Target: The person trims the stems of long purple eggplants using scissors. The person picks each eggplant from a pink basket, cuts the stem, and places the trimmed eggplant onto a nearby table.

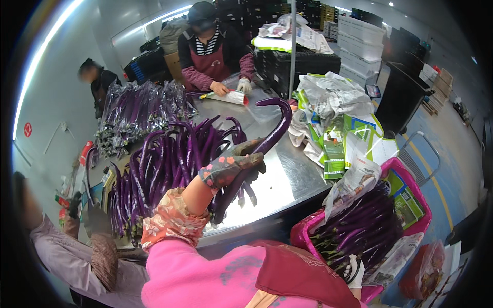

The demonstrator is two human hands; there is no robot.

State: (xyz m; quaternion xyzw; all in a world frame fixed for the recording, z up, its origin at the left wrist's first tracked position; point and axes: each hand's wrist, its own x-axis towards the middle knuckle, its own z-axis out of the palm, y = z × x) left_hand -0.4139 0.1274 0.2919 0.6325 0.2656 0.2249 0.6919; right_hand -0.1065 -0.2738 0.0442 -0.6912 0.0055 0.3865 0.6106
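My left hand (238,161), in a dark flowered glove, grips a long purple eggplant (275,134) above the steel table (277,184). Its curved tip points up and away from me. Beside that hand, a row of long eggplants (165,165) lies on the table, and some are partly hidden behind my forearm. Low on the right, my right hand (355,271), in a white glove, holds black-handled scissors (351,274). It is over a pink crate (418,184) of eggplants (358,227), whose green stems face my side.
Bagged eggplants (142,107) are piled at the far left. Across the table a co-worker (212,57) handles a printed wrapper (229,97); another person (77,250) works close on my left. Crumpled bags and paper (335,96) cover the right end near a metal pole (292,50).
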